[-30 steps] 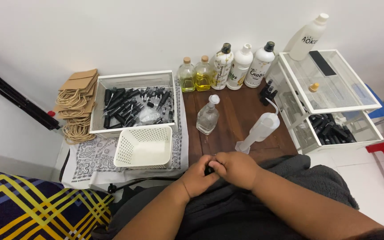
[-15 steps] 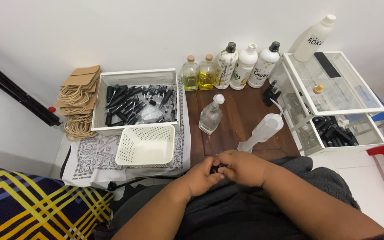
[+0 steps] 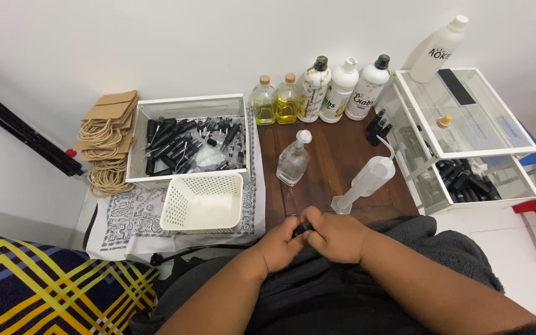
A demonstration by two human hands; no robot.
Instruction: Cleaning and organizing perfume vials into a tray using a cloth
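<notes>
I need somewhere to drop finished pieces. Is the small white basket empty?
Empty: the basket sits upright on the patterned cloth, and only its bare perforated floor shows inside.

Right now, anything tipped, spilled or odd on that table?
One thing: the white squeeze bottle leans at a slant on the wooden table, while the clear glass bottle stands upright. No spill visible. Both hands, left hand and right hand, pinch a small dark part.

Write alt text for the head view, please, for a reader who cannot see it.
Two hands, left hand and right hand, meet over a small dark item at the near edge of a wooden table. Beyond stand a clear bottle, a white basket, a tray of dark caps and a row of bottles at the wall.
</notes>
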